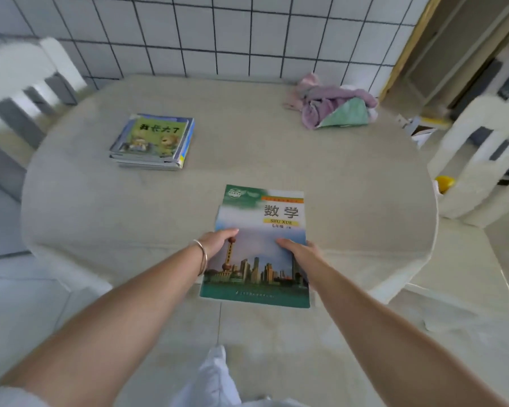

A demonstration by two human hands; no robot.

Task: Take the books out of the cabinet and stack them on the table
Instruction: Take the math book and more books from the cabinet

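Maths textbook (259, 245) held flat at the near edge of the surface (350, 183) — near end jutting past that edge. Left hand (218, 240) gripping its left side, thumb on the cover; right hand (299, 249) gripping its right side likewise. Stack of books (153, 142) toward the far left — crumpled cloths (335, 105) by the far right edge.

Head view. Both hands hold a maths textbook (259, 245) flat at the near edge of the oval table (100, 218): left hand (218, 240) grips its left edge, thumb on the cover; right hand (299, 249) grips the right edge. Bangle (202, 255) on left wrist. Stack of books (153, 142) lies further back, left. Crumpled cloths (335, 105) at far right. White chairs (21, 92) on both sides.
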